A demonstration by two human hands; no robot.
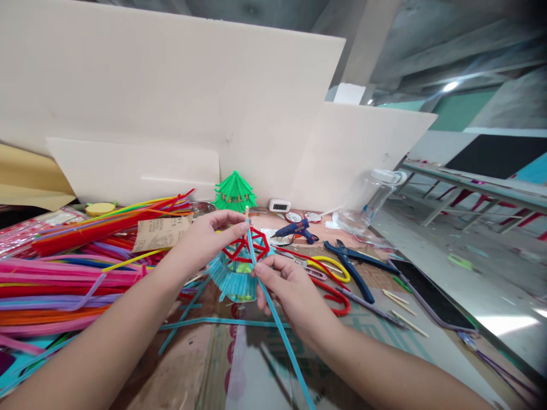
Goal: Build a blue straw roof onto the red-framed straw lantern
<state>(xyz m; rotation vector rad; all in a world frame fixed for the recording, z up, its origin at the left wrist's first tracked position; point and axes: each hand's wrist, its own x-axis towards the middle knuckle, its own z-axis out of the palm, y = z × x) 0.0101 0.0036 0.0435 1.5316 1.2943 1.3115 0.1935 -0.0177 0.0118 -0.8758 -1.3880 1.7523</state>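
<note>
Item in hand: we hold a small blue-and-red pipe-cleaner model (241, 267) above the counter (431, 336), at centre. Our left hand (205, 239) has its fingers pinched closed at the top of the model's wooden stick (247, 213). Our right hand (290, 287) has its fingers closed on a long blue pipe cleaner (280, 324) running up to the model. Nearby: pipe-cleaner pile (64, 267) left; green model tree (234, 192) behind; glue gun (297, 230), blue pliers (348, 259), phone (429, 293) right.
</note>
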